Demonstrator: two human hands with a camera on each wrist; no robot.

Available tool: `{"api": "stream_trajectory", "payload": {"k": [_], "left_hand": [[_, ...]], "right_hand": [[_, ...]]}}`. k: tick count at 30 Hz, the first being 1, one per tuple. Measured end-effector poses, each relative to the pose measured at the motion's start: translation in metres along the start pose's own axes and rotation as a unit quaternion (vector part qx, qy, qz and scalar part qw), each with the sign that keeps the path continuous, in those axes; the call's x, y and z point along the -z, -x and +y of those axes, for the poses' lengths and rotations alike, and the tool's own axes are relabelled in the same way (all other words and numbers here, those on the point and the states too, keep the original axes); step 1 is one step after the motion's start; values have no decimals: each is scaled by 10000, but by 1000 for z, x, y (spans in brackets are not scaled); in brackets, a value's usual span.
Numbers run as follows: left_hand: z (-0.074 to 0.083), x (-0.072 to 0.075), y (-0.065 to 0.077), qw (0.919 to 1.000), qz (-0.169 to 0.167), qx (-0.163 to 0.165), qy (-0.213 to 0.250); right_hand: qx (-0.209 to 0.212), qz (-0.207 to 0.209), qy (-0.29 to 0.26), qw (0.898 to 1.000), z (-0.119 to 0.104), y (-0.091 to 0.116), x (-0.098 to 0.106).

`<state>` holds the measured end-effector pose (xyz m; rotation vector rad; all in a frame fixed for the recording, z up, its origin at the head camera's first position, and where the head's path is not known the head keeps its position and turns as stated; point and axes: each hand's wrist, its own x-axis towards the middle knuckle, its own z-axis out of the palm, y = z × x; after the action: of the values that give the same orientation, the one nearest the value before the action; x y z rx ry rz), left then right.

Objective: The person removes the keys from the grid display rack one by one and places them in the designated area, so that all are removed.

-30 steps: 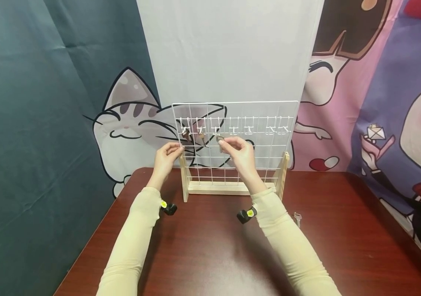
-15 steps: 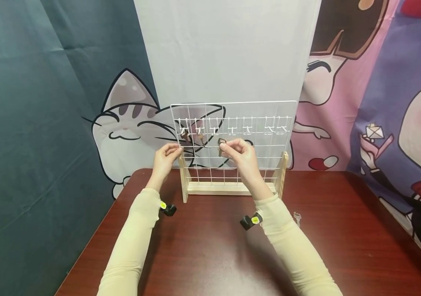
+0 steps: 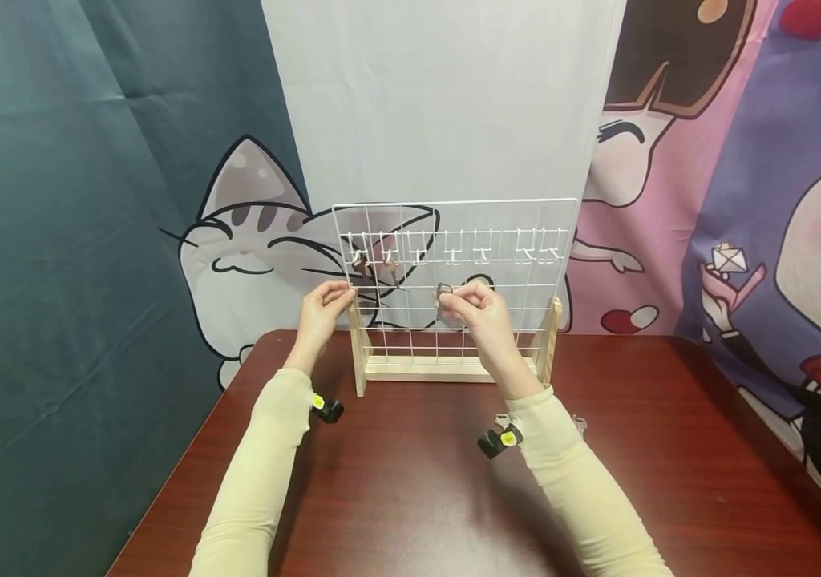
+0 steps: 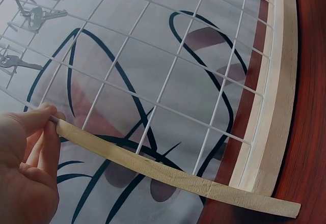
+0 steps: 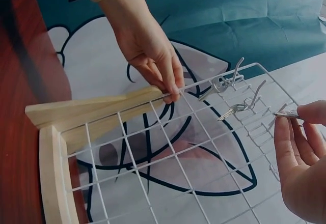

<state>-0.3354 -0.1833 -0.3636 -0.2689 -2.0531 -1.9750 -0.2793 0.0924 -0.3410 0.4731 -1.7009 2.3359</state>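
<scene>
In the head view my left hand (image 3: 322, 311) pinches the left edge of a white wire grid rack (image 3: 456, 202), right at the top of its wooden side post (image 3: 357, 344). My right hand (image 3: 488, 322) holds a silver key (image 3: 443, 290) between thumb and fingertips, in front of the grid and below its row of white hooks (image 3: 452, 256). From the two leftmost hooks hang a dark-looking key (image 3: 360, 263) and a second key (image 3: 391, 271). The right wrist view shows the held key (image 5: 286, 114) nearly edge-on, close to the hooks.
The rack's wooden base (image 3: 425, 370) stands on a reddish-brown table (image 3: 396, 481). A key (image 3: 503, 420) lies on the table beside the right wrist camera, and another (image 3: 580, 426) beyond the right sleeve. Printed cloth (image 3: 237, 232) hangs behind.
My right hand has drawn down and to the right, away from the third hook, with the key still in its fingers. My left hand keeps its place on the grid edge.
</scene>
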Motion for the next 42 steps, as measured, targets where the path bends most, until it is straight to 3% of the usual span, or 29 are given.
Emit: {"api": "stream_trajectory", "payload": {"k": [6, 12, 19, 42], "left_hand": [[-20, 3, -10, 9999, 111, -10, 86], [-24, 2, -11, 9997, 181, -162, -70], [-24, 3, -11, 9997, 168, -100, -123], [-24, 3, -13, 9998, 179, -62, 41]], "right_hand": [[-253, 96, 233, 9994, 4, 2, 6], [-451, 22, 768, 9960, 7, 6, 17], [-828, -333, 1738, 9807, 13, 12, 34], [-1468, -481, 1912, 9693, 35, 21, 70]]}}
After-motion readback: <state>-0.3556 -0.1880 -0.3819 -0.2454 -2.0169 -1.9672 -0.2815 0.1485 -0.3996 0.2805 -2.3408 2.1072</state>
